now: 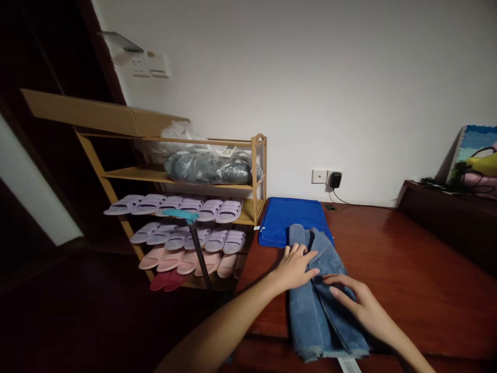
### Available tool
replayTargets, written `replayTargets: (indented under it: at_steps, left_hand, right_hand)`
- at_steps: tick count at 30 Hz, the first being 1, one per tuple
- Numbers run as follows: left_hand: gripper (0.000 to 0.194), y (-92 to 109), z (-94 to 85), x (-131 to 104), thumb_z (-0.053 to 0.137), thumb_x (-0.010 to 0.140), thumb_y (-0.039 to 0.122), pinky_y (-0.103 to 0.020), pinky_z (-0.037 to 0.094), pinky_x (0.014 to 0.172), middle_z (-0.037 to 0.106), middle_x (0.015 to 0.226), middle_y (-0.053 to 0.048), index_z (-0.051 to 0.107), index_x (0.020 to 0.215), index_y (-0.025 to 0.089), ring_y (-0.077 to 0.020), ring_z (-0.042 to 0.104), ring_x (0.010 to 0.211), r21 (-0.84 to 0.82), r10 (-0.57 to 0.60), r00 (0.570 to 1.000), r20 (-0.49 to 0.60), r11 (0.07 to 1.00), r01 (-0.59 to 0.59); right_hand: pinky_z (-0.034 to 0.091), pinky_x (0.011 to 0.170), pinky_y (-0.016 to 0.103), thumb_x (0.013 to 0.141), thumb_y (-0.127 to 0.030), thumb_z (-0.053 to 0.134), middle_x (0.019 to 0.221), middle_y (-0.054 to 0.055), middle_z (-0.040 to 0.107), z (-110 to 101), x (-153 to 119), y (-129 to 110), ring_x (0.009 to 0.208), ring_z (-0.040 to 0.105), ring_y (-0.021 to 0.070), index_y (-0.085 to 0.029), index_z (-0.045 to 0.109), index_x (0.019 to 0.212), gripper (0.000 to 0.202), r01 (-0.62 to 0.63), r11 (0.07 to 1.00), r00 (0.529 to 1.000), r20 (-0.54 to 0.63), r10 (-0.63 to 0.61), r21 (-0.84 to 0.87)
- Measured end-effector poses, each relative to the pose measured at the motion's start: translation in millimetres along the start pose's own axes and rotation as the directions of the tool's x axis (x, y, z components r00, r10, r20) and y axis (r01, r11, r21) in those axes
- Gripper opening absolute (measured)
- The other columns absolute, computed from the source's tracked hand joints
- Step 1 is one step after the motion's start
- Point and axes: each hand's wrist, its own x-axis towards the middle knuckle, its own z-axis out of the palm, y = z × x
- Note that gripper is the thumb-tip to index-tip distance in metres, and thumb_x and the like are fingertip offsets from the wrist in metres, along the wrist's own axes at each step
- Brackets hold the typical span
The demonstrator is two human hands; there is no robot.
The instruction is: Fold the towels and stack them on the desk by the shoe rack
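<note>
A folded blue denim garment (310, 311) with a frayed lower edge lies lengthwise on the reddish-brown wooden tabletop (407, 280). From its near end sticks a white tag (349, 365). My left hand (297, 267) rests on the garment's left side, its fingers spread over the fabric. On the right side, my right hand (357, 300) touches the denim with thumb and fingers apart. The garment's far end overlaps a flat, bright blue folded item (295, 212), whose exact kind I cannot tell.
Left of the table stands a wooden shoe rack (259, 176) with several lilac slippers (229, 210), pink slippers (190, 261) and plastic-wrapped bundles (209, 166). A blue-topped pole (200, 254) leans before it. A black plug (335, 180) trails a cord along the wall.
</note>
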Motion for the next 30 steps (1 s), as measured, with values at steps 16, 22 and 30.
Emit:
replayTargets:
  at_steps: [16,22,30]
  left_hand:
    - [0.037,-0.6,-2.5,1.8,0.056,0.089,0.034,-0.048,0.033,0.1,0.058,0.126,-0.012,0.058,0.121,0.015,-0.0271,0.044,0.122,-0.081,0.052,0.998,-0.033,0.995,-0.055]
    - [0.017,-14.5,-17.8,-2.8,0.059,0.087,0.028,-0.034,0.044,0.091,0.069,0.103,-0.008,0.069,0.093,0.017,-0.0212,0.062,0.099,-0.305,-0.169,0.947,-0.274,0.949,0.081]
    - [0.005,-52.4,-45.1,-43.1,0.063,0.075,0.02,-0.031,0.046,0.076,0.065,0.082,-0.001,0.061,0.079,0.02,-0.0194,0.061,0.079,-0.274,-0.388,0.858,-0.337,0.912,0.305]
  right_hand:
    - [0.019,0.114,0.052,0.093,-0.056,0.029,0.153,0.004,0.024,1.5,-29.2,33.5,0.142,0.021,0.0204,-0.03,0.015,0.15,0.064,0.008,0.852,0.994,0.097,0.05,-0.524]
    - [0.018,0.112,0.055,0.095,-0.053,0.028,0.153,0.001,0.022,-1.0,-31.8,32.6,0.142,0.022,0.0224,-0.039,0.026,0.146,0.053,0.043,0.872,0.995,0.101,0.007,-0.488]
    - [0.014,0.112,0.057,0.094,-0.054,0.029,0.151,0.002,0.031,-1.7,-31.1,35.2,0.139,0.028,0.0249,-0.039,0.043,0.138,0.049,-0.014,0.912,0.997,0.06,0.043,-0.41]
